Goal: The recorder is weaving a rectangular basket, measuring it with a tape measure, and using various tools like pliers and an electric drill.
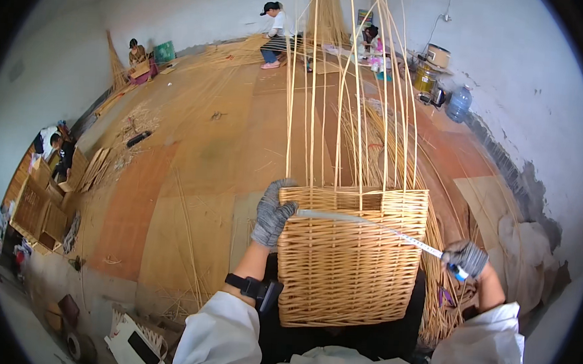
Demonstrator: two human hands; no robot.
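Observation:
A woven wicker basket (349,272) rests on my lap, its weave facing up toward me. Long pale upright canes (312,116) rise from its far edge, and a rectangular gap sits in the weave near that edge. My left hand (275,211), in a grey knit glove, is closed at the basket's upper left edge, with the end of a tape measure blade (346,218) at its fingers. The blade runs slantwise across the basket to the right. Past the basket's right side, my gloved right hand (467,258) grips the blue and white tape measure case (459,273).
Loose canes (440,311) lie to the right of my lap. Wooden boards (206,150) cover the floor. Several people (274,34) sit working along the walls. A blue water bottle (458,104) stands by the right wall, and woven boxes (36,210) are at far left.

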